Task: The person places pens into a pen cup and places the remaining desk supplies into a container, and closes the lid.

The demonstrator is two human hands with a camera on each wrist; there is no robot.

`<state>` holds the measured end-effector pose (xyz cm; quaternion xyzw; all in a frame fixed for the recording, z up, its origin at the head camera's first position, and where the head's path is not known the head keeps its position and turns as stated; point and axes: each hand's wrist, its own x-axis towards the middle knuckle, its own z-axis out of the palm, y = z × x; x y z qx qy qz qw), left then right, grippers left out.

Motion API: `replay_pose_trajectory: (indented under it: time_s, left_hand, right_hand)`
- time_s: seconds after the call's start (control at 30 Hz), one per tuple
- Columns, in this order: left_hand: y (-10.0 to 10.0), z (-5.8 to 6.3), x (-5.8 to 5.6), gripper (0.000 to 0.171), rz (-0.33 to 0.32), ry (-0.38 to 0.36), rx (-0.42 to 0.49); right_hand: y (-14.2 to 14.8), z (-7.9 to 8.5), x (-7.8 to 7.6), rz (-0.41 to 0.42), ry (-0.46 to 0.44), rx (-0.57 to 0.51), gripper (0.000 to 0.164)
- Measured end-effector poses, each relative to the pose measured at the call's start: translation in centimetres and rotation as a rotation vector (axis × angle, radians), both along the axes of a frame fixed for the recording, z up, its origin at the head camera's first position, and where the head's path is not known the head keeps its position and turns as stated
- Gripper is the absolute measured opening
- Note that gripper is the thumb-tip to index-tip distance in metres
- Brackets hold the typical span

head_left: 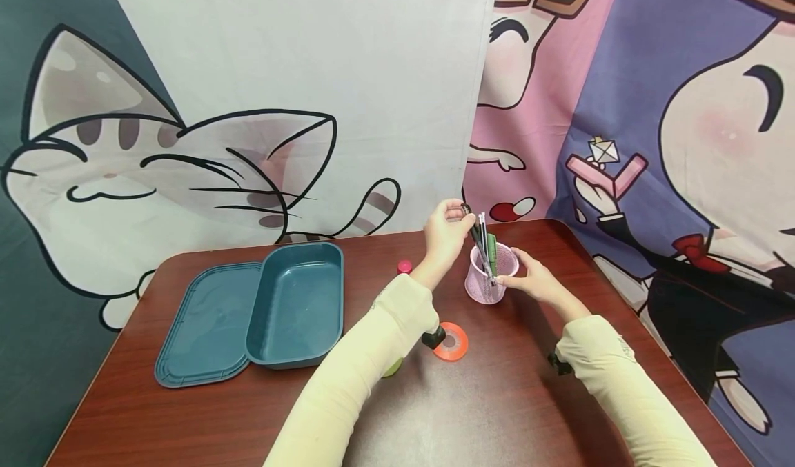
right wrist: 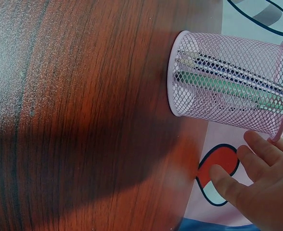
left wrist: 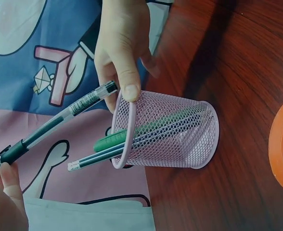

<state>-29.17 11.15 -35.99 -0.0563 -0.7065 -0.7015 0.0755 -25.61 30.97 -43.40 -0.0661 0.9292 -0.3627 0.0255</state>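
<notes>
My left hand (head_left: 448,234) pinches a clear-barrelled pen with a black grip (left wrist: 55,126) near one end, and the pen slants down over the mouth of the pink mesh pen cup (head_left: 477,292). In the left wrist view, the pen's other end is at the cup's rim, close to the right thumb. My right hand (head_left: 539,284) holds the cup by its rim, thumb on the near edge and other fingers round the outside. The cup stands upright on the table. Inside it lean a green marker (left wrist: 110,141) and slim pens (left wrist: 96,158), which show through the mesh.
A blue-green box (head_left: 298,301) stands at the left, with its lid (head_left: 208,329) lying beside it. An orange tape roll (head_left: 457,343) lies in front of the cup. A red cap (head_left: 404,266) and a yellow-green thing (head_left: 393,368) show beside the left sleeve, mostly hidden.
</notes>
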Motion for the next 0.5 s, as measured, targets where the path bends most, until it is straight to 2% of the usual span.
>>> replay_pose_trajectory:
  time_s: [0.3, 0.5]
  left_hand:
    - [0.11, -0.28, -0.05, 0.025, 0.058, 0.01, 0.075]
    - [0.26, -0.66, -0.05, 0.024, 0.081, 0.011, 0.084]
  right_hand:
    - [0.01, -0.05, 0.04, 0.0, 0.009, -0.003, 0.081]
    - [0.07, -0.1, -0.09, -0.003, 0.006, -0.006, 0.083]
